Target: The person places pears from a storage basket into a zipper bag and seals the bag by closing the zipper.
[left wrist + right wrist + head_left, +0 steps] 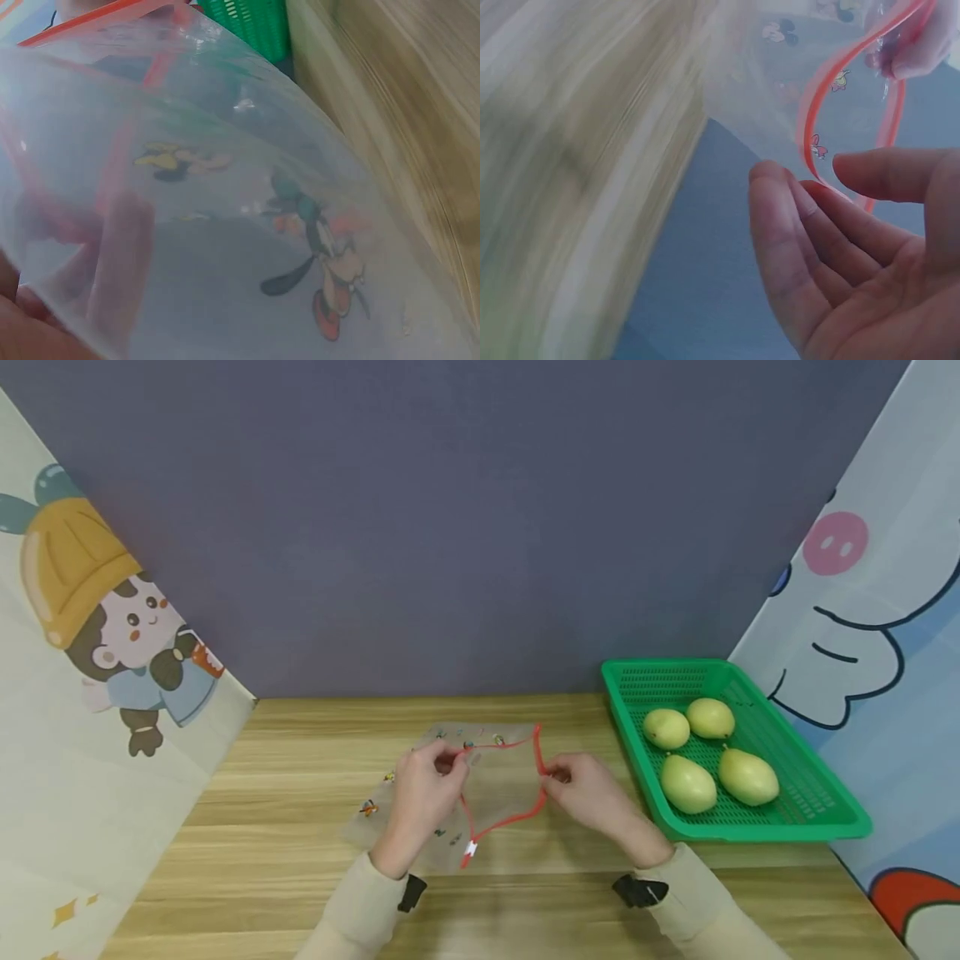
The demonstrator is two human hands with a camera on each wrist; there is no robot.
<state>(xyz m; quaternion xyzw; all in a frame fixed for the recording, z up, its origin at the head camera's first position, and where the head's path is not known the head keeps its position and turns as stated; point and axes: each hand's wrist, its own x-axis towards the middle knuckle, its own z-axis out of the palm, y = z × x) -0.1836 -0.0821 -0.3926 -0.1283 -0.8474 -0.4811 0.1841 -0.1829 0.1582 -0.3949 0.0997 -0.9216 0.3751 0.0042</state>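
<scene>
A clear slider zip bag (pixel 502 785), printed with small cartoon figures, is held with its red-edged mouth spread wide. Its white slider (pixel 471 848) sits at the near corner of the red zip. My left hand (pixel 429 785) pinches the left side of the mouth between thumb and fingers; through the plastic, its fingers (pixel 124 262) show blurred in the left wrist view. At the opposite side, my right hand (pixel 588 792) holds the red rim, thumb on one side and curled fingers (pixel 772 217) on the other, a gap showing between their tips in the right wrist view.
To the right stands a green plastic basket (pixel 795 827) with several yellow-green pears (pixel 688 783) in it. The wooden table (pixel 285 793) meets a grey-blue wall panel (pixel 450 543) at the back. Cartoon-printed sheets flank both sides.
</scene>
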